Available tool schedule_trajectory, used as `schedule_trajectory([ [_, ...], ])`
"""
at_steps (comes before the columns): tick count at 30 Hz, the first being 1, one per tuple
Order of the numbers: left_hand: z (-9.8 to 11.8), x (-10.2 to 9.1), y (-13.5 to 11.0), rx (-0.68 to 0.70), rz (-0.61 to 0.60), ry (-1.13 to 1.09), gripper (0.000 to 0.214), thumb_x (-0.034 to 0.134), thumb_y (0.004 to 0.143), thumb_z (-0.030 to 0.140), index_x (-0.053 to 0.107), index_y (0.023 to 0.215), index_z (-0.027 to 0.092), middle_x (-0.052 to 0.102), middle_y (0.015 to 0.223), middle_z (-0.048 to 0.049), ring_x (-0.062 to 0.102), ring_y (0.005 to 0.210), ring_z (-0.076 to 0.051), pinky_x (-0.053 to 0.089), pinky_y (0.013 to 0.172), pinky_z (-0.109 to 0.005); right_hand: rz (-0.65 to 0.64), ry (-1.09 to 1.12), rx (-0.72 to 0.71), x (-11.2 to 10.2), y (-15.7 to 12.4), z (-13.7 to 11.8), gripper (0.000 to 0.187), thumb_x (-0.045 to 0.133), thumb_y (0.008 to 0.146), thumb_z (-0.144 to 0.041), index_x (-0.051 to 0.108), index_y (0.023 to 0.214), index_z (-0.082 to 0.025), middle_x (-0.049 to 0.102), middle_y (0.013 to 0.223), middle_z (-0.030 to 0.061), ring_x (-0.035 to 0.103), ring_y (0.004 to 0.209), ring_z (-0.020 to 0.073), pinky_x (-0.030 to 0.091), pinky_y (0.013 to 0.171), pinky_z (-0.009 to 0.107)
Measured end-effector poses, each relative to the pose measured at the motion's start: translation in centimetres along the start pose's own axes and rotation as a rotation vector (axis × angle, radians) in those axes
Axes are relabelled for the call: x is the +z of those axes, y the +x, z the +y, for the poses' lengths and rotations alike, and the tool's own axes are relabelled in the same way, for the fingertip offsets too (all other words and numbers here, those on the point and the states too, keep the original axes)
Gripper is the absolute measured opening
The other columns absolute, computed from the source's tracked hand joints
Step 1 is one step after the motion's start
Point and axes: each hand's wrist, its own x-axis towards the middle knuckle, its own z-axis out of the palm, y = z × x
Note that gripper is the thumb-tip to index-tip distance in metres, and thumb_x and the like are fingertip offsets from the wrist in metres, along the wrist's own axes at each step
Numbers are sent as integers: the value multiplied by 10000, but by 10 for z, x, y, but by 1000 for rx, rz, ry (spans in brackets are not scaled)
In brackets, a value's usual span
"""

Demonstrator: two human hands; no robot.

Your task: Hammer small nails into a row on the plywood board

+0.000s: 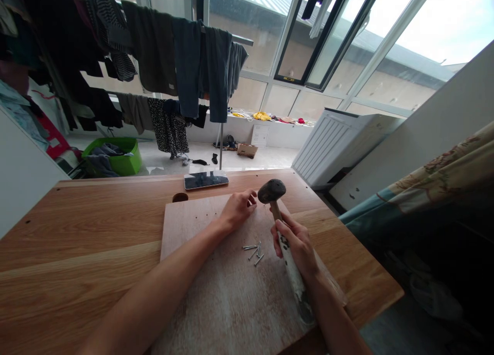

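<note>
My right hand (294, 240) is wrapped round the pale, worn handle of a hammer (271, 191), whose dark, rounded head is raised at the upper right of the board. To the left of that head, my left hand (240, 207) rests near the far edge of a flat wooden board (216, 298), fingers curled together as in a pinch. Whatever sits between those fingertips is too small to make out. Several loose nails (254, 252) lie in a small pile on the board, between my two forearms. Small dark spots mark the board left of my left hand.
The board lies on a wooden table (96, 226). Beyond its far edge is a phone (206, 180), beside a round hole (180, 197) in the tabletop. Clothes on a drying rack (243, 39), a green tub (131, 162) and a white ridged panel (328, 144) stand past the table. A curtain (436, 185) hangs right.
</note>
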Motion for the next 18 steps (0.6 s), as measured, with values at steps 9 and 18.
schedule_trajectory([
  [9,4,-3,-1,7,-1,25,235,671,812,52,685,1013,172,776,848,-25,701,696,-138,551,667,-226,-47,-91,23,-1,1,2,360,675,881,-484,694,1049,-166,555,643,-47,500,375,80,375,339,194],
  [18,2,0,-1,12,-2,17,244,661,812,60,679,1026,175,765,848,-29,695,717,-150,547,686,-244,-44,-83,31,0,1,3,389,684,874,-499,687,1088,-173,549,646,-52,494,374,86,372,338,202],
])
